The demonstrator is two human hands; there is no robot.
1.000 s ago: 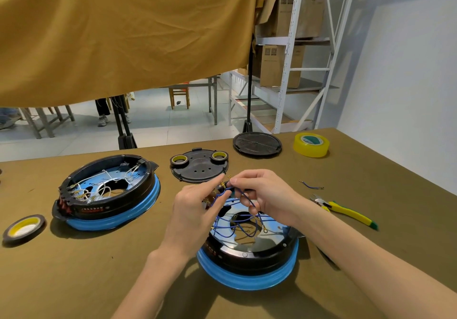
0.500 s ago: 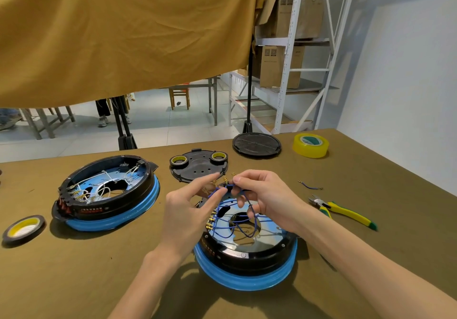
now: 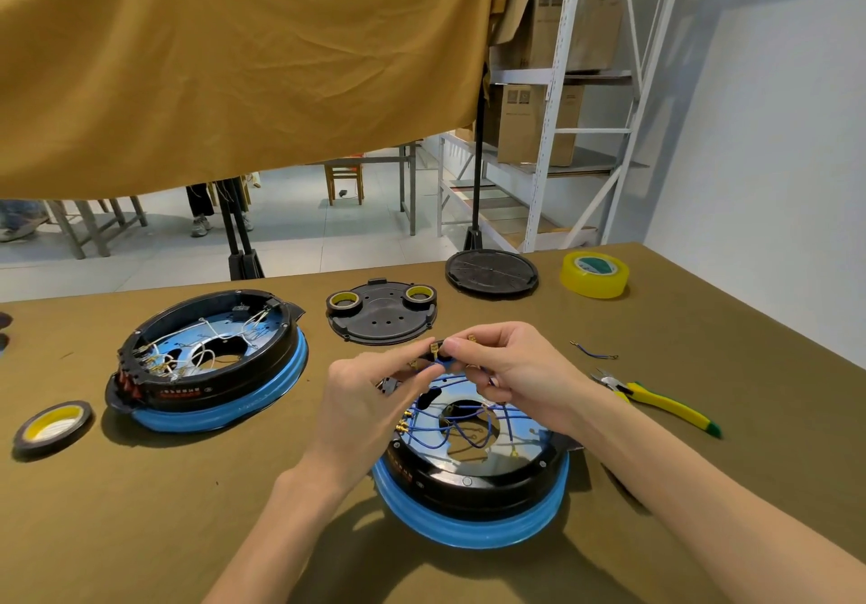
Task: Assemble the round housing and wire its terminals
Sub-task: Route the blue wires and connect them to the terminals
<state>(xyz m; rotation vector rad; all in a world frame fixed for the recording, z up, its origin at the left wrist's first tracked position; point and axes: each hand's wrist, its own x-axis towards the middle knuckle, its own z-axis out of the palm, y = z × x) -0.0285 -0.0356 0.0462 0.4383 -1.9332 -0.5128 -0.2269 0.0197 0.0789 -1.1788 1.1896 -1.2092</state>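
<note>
An olive-brown cloth covers the table (image 3: pixel 140 510), and a mustard-yellow curtain (image 3: pixel 234 64) hangs above its far edge; past it lie a pale floor, a wooden stool (image 3: pixel 345 179) and white metal shelving (image 3: pixel 553 88) with cardboard boxes (image 3: pixel 539 125), whose printing is too small to read. The near round housing (image 3: pixel 473 477), black on a blue ring, sits close to the table's front edge with blue wires (image 3: pixel 450 425) looped inside. Above its far rim, the left hand (image 3: pixel 370 397) and right hand (image 3: pixel 511 369) meet, fingertips pinching a small black terminal part (image 3: pixel 436 352) with brass tabs. A second housing (image 3: pixel 211 359) with white wires rests to the left, bearing red markings that are illegible. Black cover plates (image 3: pixel 382 317), tape rolls (image 3: pixel 594 274) and yellow-handled cutters (image 3: pixel 656 399) lie around
</note>
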